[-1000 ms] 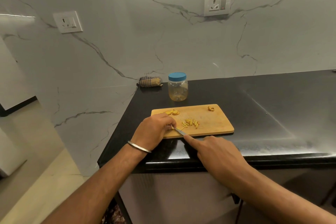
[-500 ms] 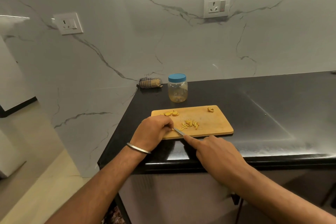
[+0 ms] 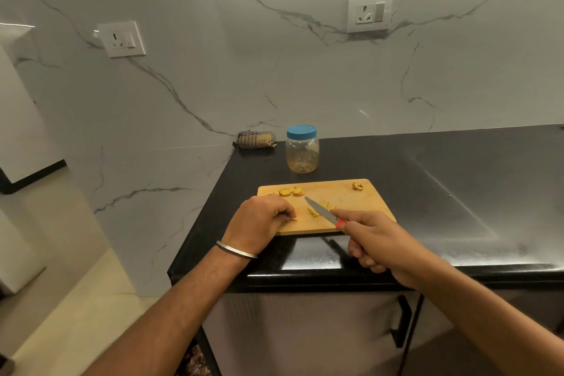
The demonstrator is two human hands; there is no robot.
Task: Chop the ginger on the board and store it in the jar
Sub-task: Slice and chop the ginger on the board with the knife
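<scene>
A wooden chopping board (image 3: pixel 363 198) lies near the counter's front edge. On it are ginger slices (image 3: pixel 291 191) at the back left, a scrap (image 3: pixel 357 185) at the back right, and chopped ginger strips (image 3: pixel 314 211) in the middle. My left hand (image 3: pixel 259 220) rests curled on the board's left end, pinching a small ginger piece (image 3: pixel 293 218). My right hand (image 3: pixel 378 241) grips a red-handled knife (image 3: pixel 322 210), its blade raised over the strips and pointing back-left. A clear jar (image 3: pixel 302 152) with a blue lid stands shut behind the board.
A rolled checked cloth (image 3: pixel 255 140) lies in the counter's back left corner by the marble wall. The black counter (image 3: pixel 442 186) stretches to the right. Its left edge drops to the floor. A cabinet handle (image 3: pixel 402 322) is below the counter.
My right hand has lifted and drawn back to the right, raising the knife off the board so the blade and red handle show. The left hand stays on the board's left end.
</scene>
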